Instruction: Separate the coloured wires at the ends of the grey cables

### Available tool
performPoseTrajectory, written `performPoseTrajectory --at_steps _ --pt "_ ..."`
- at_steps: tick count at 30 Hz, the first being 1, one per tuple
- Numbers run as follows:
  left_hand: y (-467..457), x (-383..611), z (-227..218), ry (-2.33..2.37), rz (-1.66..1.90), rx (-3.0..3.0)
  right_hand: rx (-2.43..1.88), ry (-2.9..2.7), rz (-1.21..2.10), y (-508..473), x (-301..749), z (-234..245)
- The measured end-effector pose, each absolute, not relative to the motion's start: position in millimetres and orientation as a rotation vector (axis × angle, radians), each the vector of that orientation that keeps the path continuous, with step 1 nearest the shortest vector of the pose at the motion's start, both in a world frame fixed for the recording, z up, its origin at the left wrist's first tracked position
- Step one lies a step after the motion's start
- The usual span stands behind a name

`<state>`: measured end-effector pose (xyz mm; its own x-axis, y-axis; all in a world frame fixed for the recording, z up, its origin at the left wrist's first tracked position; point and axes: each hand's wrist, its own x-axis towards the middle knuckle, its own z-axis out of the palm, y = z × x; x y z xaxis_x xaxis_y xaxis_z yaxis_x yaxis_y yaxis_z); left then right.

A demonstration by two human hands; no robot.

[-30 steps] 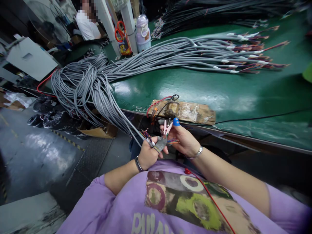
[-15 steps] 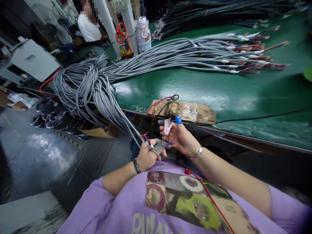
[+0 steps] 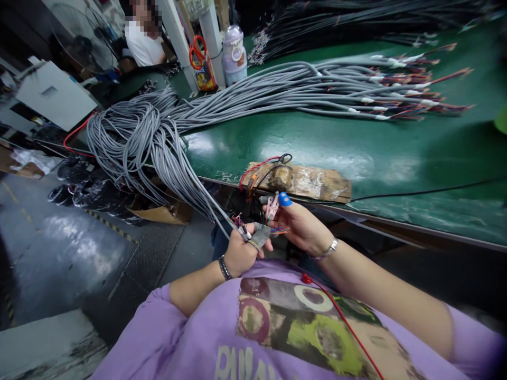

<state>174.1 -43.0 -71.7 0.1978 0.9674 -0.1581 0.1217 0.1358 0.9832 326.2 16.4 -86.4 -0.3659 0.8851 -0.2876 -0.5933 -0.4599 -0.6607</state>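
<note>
My left hand (image 3: 241, 254) is closed around the end of a grey cable, with a grey cover on its thumb. Thin coloured wires (image 3: 280, 230) fan out from the fingertips toward the right hand. My right hand (image 3: 307, 227), a blue cover on its thumb, pinches a small pink clip-like tool (image 3: 271, 208) just above these wires. Whether the tool touches a wire is too small to make out. Other grey cables (image 3: 190, 182) run from the bench down to the left hand, where more stripped wire ends bunch beside the fingers.
A worn wooden block (image 3: 320, 183) with red and black cords sits at the front edge of the green bench (image 3: 396, 158). Behind it stretches a long grey cable bundle (image 3: 257, 95). A lilac bottle (image 3: 234, 55) and orange-handled scissors (image 3: 198, 50) stand farther back. Another person (image 3: 142, 45) is at upper left.
My right hand has shifted slightly down and its blue-covered thumb has tilted left over the pink tool. My left hand stays nearly in place, still gripping the cable.
</note>
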Motion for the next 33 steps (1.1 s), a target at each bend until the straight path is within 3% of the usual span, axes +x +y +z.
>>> performPoseTrajectory --at_steps 33 --pt "-40.6 175.1 -76.6 1.217 0.91 1.253 -0.749 -0.596 1.915 15.7 323.7 -90.3"
